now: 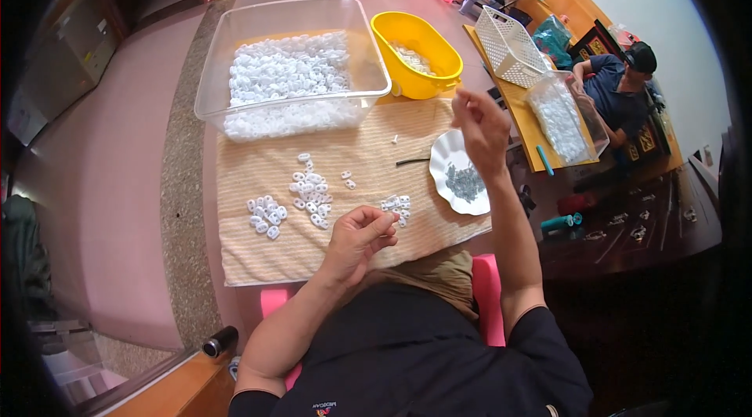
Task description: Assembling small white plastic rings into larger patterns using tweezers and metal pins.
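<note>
My left hand (362, 241) is over the near edge of the cloth, thumb and fingers pinched on a small white plastic piece that barely shows at the fingertips. Just beyond it lies a small group of white two-holed plastic pieces (402, 202). My right hand (483, 128) is raised above the far side of a white scalloped plate (444, 152), its fingers curled together; anything in them is too small to make out. Small grey parts (464, 183) are heaped on that plate. More white pieces lie in a middle pile (312, 193) and a left pile (267, 216).
A clear bin (211, 88) of white pieces and a yellow tub (431, 88) stand at the back of the cloth (258, 166). A thin black stick (411, 161) lies beside the plate. At right, a person (615, 88) sits by a white basket (509, 48) and a filled clear container (560, 119).
</note>
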The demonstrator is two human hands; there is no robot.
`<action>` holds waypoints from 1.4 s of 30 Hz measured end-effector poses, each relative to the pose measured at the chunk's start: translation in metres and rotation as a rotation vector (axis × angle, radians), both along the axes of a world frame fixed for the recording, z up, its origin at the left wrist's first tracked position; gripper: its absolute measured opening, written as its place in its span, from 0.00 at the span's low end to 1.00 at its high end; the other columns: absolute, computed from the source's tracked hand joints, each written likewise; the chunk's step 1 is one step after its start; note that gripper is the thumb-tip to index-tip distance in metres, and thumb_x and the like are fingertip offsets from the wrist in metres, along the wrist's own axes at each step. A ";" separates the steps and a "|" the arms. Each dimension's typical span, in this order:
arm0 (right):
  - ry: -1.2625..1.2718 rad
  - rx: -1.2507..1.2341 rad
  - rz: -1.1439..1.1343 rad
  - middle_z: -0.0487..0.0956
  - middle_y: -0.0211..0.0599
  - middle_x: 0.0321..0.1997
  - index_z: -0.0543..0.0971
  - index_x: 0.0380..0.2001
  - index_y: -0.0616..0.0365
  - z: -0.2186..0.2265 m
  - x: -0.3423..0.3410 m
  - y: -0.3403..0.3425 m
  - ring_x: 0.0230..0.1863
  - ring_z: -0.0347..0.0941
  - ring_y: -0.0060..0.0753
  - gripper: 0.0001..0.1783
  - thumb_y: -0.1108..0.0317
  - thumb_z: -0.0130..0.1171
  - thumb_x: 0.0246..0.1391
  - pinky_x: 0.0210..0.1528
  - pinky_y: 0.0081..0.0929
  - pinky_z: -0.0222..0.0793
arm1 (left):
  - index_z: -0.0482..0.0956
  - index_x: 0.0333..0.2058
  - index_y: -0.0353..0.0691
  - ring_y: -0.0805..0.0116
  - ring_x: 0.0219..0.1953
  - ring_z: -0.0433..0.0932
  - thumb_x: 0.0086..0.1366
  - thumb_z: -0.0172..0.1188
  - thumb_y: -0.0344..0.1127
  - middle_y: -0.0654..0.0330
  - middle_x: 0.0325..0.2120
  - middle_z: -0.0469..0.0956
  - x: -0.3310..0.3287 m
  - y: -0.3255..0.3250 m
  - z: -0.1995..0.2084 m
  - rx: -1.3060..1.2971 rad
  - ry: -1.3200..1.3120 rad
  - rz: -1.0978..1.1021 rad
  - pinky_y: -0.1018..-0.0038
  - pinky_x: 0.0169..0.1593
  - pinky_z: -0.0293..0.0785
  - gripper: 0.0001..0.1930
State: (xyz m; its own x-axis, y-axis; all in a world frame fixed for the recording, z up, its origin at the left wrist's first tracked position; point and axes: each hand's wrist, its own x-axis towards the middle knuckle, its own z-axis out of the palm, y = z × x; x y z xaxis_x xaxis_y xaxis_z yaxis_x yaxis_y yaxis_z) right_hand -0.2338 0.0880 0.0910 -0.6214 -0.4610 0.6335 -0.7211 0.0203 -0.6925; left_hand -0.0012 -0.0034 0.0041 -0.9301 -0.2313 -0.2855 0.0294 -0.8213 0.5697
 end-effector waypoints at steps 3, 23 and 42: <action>0.158 0.005 -0.047 0.77 0.33 0.21 0.78 0.43 0.61 0.002 -0.055 -0.025 0.21 0.71 0.19 0.12 0.69 0.60 0.56 0.24 0.17 0.67 | 0.78 0.33 0.36 0.76 0.30 0.76 0.61 0.63 0.33 0.61 0.30 0.79 -0.002 -0.001 0.000 -0.018 -0.001 0.010 0.78 0.38 0.77 0.07; 0.193 0.728 0.457 0.79 0.42 0.38 0.81 0.37 0.59 -0.066 0.059 -0.068 0.38 0.76 0.48 0.12 0.65 0.63 0.49 0.40 0.36 0.71 | 0.77 0.31 0.39 0.80 0.27 0.75 0.61 0.63 0.31 0.66 0.25 0.77 0.000 -0.001 -0.009 -0.053 0.024 0.074 0.81 0.33 0.75 0.04; 0.178 0.726 0.418 0.77 0.46 0.33 0.76 0.31 0.59 -0.085 0.060 -0.066 0.35 0.74 0.54 0.06 0.69 0.56 0.49 0.38 0.40 0.70 | 0.76 0.33 0.39 0.78 0.27 0.76 0.61 0.63 0.32 0.66 0.26 0.77 -0.001 0.000 -0.010 -0.037 0.002 0.135 0.80 0.34 0.77 0.05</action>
State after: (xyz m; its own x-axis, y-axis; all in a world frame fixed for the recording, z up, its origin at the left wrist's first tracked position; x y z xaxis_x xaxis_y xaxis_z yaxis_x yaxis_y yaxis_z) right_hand -0.1735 0.0224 0.0060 -0.2294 -0.9593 0.1648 -0.8648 0.1232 -0.4868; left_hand -0.0021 -0.0036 -0.0060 -0.8904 -0.3645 -0.2725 0.1391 -0.7880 0.5997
